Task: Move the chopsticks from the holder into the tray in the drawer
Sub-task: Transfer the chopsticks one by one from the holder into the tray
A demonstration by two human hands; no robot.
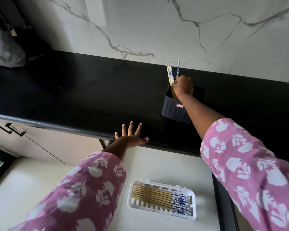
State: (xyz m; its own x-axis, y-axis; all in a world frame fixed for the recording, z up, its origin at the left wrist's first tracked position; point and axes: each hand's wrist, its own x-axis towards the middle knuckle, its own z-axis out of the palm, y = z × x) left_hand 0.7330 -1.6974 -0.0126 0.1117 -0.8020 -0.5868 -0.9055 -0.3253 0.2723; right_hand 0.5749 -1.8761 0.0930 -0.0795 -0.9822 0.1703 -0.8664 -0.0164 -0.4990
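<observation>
Chopsticks (pixel 170 75) with blue-and-white patterned tops stand in the holder (pixel 175 110), a dark ribbed box with a small red label on its front. It sits on the black counter (pixel 73 89), near the marble wall (pixel 157 22). Our right hand (pixel 183 85) is at the holder's mouth, its fingers curled round the bunch; the patterned ends stick up above our fist, one leaning a little apart from the rest.

Our left hand (pixel 132 136) holds nothing. It lies flat on the counter's front edge with the fingers spread wide, and there is a ring on one finger. Both our sleeves are pink with a white flower print.

Below the counter the drawer (pixel 157 164) stands open, pale inside. In it lies the white slotted tray (pixel 162 212), and a second set (pixel 157 196) of the same kind lies flat in the tray. These are side by side, wooden ends to the left and patterned ends to the right.

At the far left of the counter rests a grey bag (pixel 3 47) with a small padlock (pixel 13 31). Beneath the counter edge we see cabinet fronts with dark handles (pixel 8 128).
</observation>
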